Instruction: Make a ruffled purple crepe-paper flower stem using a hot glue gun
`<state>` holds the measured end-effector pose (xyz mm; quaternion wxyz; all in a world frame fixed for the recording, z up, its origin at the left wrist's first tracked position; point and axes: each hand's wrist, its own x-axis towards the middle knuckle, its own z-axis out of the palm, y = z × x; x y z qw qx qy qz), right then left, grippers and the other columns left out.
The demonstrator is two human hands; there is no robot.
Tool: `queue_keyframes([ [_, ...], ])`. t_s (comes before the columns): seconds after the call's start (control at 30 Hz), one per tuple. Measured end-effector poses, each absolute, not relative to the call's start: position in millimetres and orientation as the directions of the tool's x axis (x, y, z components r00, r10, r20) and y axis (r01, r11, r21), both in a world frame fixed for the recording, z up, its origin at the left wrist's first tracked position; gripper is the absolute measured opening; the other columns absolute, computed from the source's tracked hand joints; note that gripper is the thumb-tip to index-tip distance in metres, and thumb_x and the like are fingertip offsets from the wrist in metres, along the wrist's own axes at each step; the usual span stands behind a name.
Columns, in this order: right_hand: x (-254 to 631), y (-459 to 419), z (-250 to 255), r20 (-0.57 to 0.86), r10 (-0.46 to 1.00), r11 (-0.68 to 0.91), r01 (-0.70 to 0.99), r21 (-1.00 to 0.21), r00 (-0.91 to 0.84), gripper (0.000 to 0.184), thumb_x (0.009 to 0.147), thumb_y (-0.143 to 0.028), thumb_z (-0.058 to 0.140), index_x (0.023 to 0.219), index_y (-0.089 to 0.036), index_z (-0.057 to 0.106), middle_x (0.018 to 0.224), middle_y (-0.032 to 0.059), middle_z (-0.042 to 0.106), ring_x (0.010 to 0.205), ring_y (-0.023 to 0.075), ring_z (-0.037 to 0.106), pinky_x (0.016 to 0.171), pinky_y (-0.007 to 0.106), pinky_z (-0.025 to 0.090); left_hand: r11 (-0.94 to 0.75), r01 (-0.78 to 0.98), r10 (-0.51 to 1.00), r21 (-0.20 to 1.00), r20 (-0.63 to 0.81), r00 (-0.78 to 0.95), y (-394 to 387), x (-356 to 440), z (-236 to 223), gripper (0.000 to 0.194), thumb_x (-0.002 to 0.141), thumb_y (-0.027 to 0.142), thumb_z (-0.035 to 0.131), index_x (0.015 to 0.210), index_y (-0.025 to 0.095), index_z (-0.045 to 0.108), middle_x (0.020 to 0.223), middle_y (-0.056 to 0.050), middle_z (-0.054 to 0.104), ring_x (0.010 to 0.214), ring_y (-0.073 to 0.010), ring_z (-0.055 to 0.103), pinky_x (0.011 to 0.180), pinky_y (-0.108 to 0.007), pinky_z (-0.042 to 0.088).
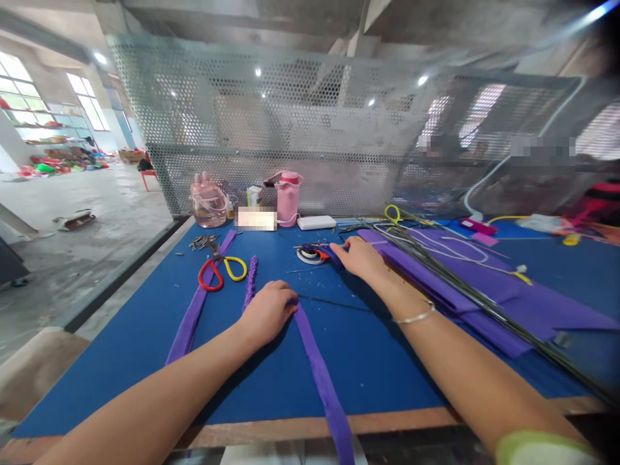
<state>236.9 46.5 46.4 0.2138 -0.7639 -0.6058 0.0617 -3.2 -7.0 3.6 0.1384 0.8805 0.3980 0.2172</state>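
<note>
My left hand [271,307] is closed on the end of a purple fabric strip [317,371], which runs down over the table's front edge. A thin dark wire [334,302] extends right from beside these fingers. My right hand [362,258] is wrapped round a blue tool with an orange trigger, apparently a glue gun [334,255]; its far end lies by a white ring [311,256]. Left of my left hand is a twisted purple piece [250,281]. Scissors [217,265] with red and yellow handles lie across another purple strip [196,316].
Stacked purple sheets [484,284] and a bundle of long dark stems [465,290] cover the right side. A pink flask [289,201], a clear pink bottle [209,205] and a white power bank [317,223] stand before the perforated metal screen [300,129]. Small metal pieces [199,243] lie beyond the scissors.
</note>
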Motion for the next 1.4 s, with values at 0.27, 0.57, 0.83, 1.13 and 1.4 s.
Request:
queue_keyframes([
  [0.27, 248, 88, 25, -0.221, 0.949, -0.314, 0.694, -0.648, 0.223, 0.033, 0.092, -0.036, 0.057, 0.118, -0.016, 0.057, 0.116, 0.0075, 0.060, 0.096, 0.0205, 0.062, 0.081, 0.041, 0.053, -0.588, 0.660, 0.806, 0.468, 0.267, 0.529, -7, -5, 1, 0.036, 0.081, 0.015, 0.064, 0.117, 0.017, 0.061, 0.110, -0.009, 0.066, 0.103, -0.0238, 0.061, 0.093, -0.036, 0.047],
  [0.57, 272, 31, 38, -0.139, 0.966, -0.053, 0.358, -0.932, -0.218, 0.036, 0.079, -0.037, 0.063, 0.108, -0.018, 0.053, 0.106, 0.0111, 0.067, 0.067, 0.0145, 0.062, 0.048, 0.023, 0.043, -0.492, 0.636, 0.861, 0.595, 0.224, 0.456, -6, -5, -2, 0.074, 0.079, 0.018, 0.066, 0.144, 0.016, 0.032, 0.111, -0.008, 0.069, 0.104, -0.0249, 0.063, 0.092, -0.037, 0.048],
  [0.83, 261, 14, 35, -0.131, 0.901, 0.039, 0.378, -0.925, -0.413, 0.044, 0.075, -0.055, 0.066, 0.091, -0.016, 0.055, 0.073, 0.0027, 0.067, 0.051, 0.0091, 0.049, 0.048, 0.024, 0.038, -0.459, 0.627, 0.876, 0.630, 0.201, 0.439, -5, -5, -4, 0.084, 0.078, 0.020, 0.067, 0.148, 0.018, 0.021, 0.111, -0.008, 0.069, 0.104, -0.0247, 0.063, 0.092, -0.038, 0.047],
  [1.13, 248, 15, 33, -0.081, 0.916, 0.133, 0.489, -0.862, -0.392, 0.035, 0.079, -0.050, 0.062, 0.090, -0.018, 0.051, 0.066, -0.0029, 0.060, 0.046, 0.0078, 0.042, 0.044, 0.023, 0.031, -0.480, 0.635, 0.865, 0.605, 0.204, 0.459, -7, -4, -1, 0.082, 0.078, 0.021, 0.062, 0.148, 0.016, 0.020, 0.111, -0.009, 0.069, 0.103, -0.0243, 0.063, 0.092, -0.038, 0.048],
  [1.4, 242, 8, 39, -0.060, 0.917, 0.170, 0.525, -0.834, -0.393, 0.036, 0.078, -0.047, 0.061, 0.094, -0.016, 0.052, 0.056, -0.0078, 0.047, 0.044, 0.0075, 0.038, 0.042, 0.022, 0.030, -0.499, 0.648, 0.856, 0.575, 0.212, 0.471, -8, -2, 0, 0.080, 0.078, 0.022, 0.060, 0.148, 0.016, 0.021, 0.112, -0.009, 0.068, 0.104, -0.0260, 0.062, 0.092, -0.039, 0.048],
])
